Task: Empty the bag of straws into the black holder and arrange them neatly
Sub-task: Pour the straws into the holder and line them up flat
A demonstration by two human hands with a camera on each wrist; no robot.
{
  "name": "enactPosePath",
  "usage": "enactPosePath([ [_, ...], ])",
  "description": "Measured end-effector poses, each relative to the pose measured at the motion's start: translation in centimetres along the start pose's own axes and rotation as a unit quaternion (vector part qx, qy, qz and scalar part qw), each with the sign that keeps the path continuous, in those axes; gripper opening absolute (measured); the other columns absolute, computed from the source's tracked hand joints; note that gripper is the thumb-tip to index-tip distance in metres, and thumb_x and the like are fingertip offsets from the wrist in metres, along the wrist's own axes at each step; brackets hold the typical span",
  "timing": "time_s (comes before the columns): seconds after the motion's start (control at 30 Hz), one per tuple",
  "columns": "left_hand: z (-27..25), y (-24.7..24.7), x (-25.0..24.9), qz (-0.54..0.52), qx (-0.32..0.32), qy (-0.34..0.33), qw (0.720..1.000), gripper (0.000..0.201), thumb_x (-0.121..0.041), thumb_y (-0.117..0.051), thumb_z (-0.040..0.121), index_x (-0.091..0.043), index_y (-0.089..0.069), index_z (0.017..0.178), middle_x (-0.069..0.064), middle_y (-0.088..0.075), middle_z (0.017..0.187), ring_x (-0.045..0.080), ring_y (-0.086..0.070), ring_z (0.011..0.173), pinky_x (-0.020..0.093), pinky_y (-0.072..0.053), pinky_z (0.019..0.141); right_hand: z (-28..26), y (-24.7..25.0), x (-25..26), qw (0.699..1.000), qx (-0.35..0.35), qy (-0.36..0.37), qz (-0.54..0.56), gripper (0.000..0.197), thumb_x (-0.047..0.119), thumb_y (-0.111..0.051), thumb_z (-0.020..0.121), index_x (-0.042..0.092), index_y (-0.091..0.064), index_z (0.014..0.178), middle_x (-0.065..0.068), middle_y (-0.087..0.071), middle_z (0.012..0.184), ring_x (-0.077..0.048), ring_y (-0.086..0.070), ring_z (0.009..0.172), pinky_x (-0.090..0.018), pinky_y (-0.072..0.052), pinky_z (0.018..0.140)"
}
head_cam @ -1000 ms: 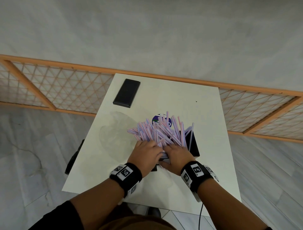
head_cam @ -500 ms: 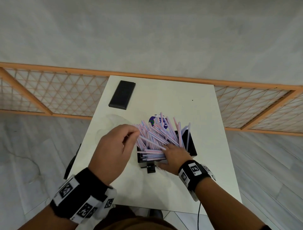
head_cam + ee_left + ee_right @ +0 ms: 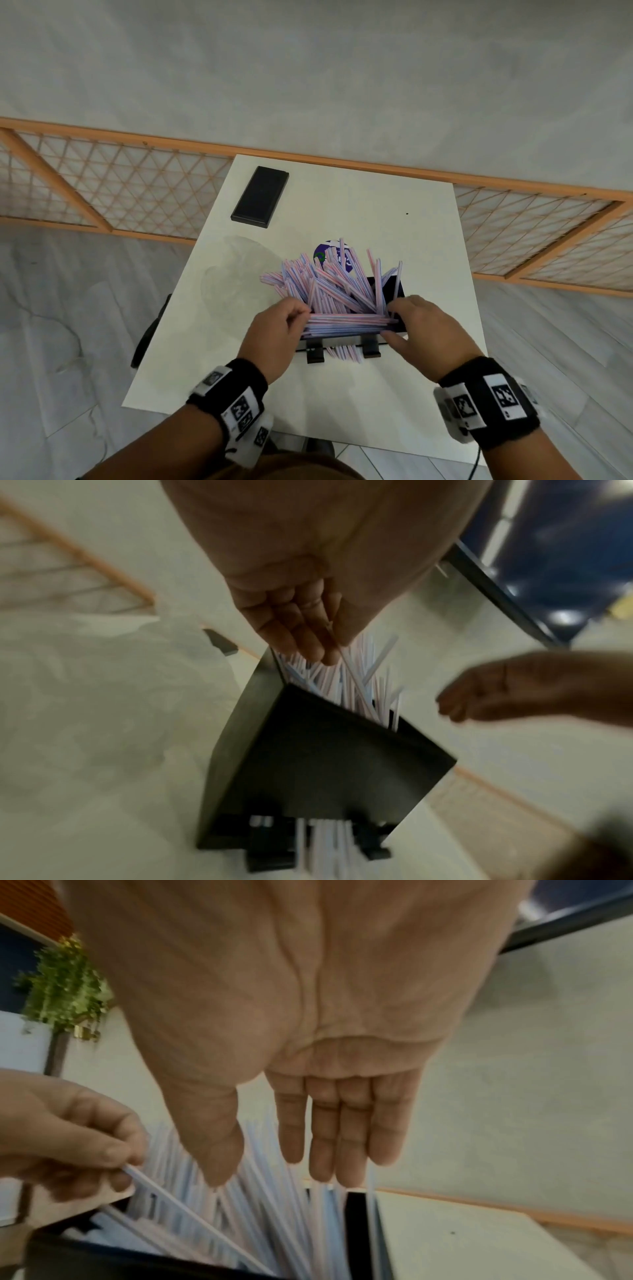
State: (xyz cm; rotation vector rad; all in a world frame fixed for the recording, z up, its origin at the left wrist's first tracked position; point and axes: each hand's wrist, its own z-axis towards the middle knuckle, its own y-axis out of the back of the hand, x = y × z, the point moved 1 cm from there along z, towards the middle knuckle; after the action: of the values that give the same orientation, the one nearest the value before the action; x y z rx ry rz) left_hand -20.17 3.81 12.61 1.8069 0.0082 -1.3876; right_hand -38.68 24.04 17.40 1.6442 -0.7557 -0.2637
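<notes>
Pink-and-blue striped paper straws point(image 3: 337, 291) sit in the black rectangular plastic holder point(image 3: 397, 291) on the white table point(image 3: 342, 192); front layer lies left-right, the rest fans away. Left hand point(image 3: 277, 329) pinches one straw's left end; right hand point(image 3: 423, 325), fingers straight, flanks the right ends. Crumpled clear bag point(image 3: 236, 270) lies left, apparently emptied.

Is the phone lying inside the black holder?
No: in the head view the phone lies flat on the table near its far left corner, well apart from the holder with the straws.
</notes>
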Motion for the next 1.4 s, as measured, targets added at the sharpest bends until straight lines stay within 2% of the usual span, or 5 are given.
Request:
enactPosePath([
  [0.2,0.4,-2.6,-0.4,0.218,0.031,-0.194,0.956,0.022,-0.039,-0.062,0.09,-0.022,-0.067,0.103,-0.006,-0.059,0.109,0.019,-0.056,0.098,0.035,-0.047,0.082,3.6,-3.8,4.1,0.99,0.061,0.118,0.047,0.051,0.044,-0.065,0.083,0.024,-0.058,0.129,0.0,-0.058,0.118,-0.021,-0.057,0.112,-0.035,-0.049,0.097],
  [0.67,-0.2,-4.2,2.0,0.386,0.085,-0.208,0.895,0.021,-0.032,-0.077,0.079,-0.019,-0.072,0.095,-0.001,-0.067,0.09,0.023,-0.063,0.083,0.036,-0.054,0.081,9.0,-7.2,3.1,0.958,0.281,0.055,-0.028,0.058,0.07,-0.071,0.072,0.028,-0.051,0.107,0.005,-0.061,0.102,-0.021,-0.059,0.093,-0.032,-0.051,0.084],
  [0.87,-0.3,-3.1,2.0,0.4,0.072,-0.256,0.877,0.012,-0.034,-0.072,0.089,-0.022,-0.072,0.089,0.002,-0.066,0.087,0.024,-0.059,0.084,0.035,-0.054,0.077,8.5,-6.9,3.9,0.97,0.198,0.117,-0.075,0.05,0.061,-0.07,0.079,0.023,-0.057,0.11,0.0,-0.067,0.108,-0.024,-0.063,0.097,-0.027,-0.045,0.079],
  [1.03,-0.3,-1.1,1.1,0.282,-0.007,-0.209,0.936,0.014,-0.035,-0.073,0.088,-0.022,-0.069,0.085,-0.006,-0.063,0.084,0.01,-0.047,0.083,0.026,-0.05,0.069,7.1,-6.9,3.7,0.981,0.112,0.158,-0.026,0.06,0.063,-0.067,0.075,0.023,-0.054,0.118,-0.002,-0.058,0.114,-0.022,-0.057,0.106,-0.033,-0.048,0.085],
  [1.4,-0.1,-1.0,0.8,0.28,0.075,-0.194,0.937,0.022,-0.029,-0.056,0.09,-0.026,-0.064,0.109,-0.002,-0.056,0.102,0.022,-0.056,0.086,0.035,-0.044,0.071,3.9,-8.4,4.3,0.984,0.055,0.166,0.03,0.046,0.045,-0.058,0.087,0.023,-0.056,0.127,0.002,-0.058,0.121,-0.021,-0.058,0.113,-0.032,-0.049,0.093],
])
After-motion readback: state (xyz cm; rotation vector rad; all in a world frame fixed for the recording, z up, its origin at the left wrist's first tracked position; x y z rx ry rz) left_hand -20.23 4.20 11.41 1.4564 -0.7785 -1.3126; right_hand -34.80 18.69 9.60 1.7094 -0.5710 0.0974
